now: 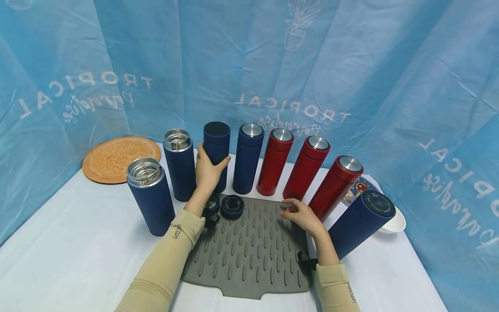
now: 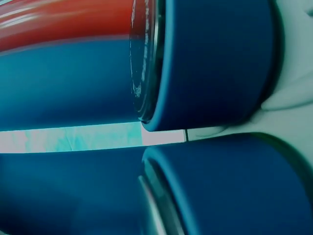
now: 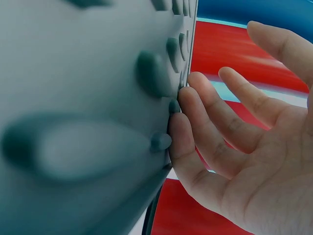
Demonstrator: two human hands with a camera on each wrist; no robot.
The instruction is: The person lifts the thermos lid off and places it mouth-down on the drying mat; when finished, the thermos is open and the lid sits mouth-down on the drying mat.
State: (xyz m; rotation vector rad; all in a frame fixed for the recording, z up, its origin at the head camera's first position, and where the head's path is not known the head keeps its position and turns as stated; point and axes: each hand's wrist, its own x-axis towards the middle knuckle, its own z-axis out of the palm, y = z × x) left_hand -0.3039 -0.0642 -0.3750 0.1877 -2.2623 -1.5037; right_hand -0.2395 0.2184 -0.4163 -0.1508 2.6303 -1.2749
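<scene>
Toward eleven o'clock, beyond a grey mat (image 1: 249, 258), a blue bottle (image 1: 216, 141) is being gripped by the left hand (image 1: 208, 171); apart, at two, the mat's edge is being touched by the loose-fingered right hand (image 1: 306, 219). Upright handling is probably being demanded by an open bottle (image 1: 181, 173) close at nine and a silver-topped bottle (image 1: 247, 162) at three; toward six, room is being left.

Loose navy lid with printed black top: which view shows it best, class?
The head view: it shows the black-topped navy lid whole, from above. The left wrist view, closer, crops it; the right wrist view misses it.
</scene>
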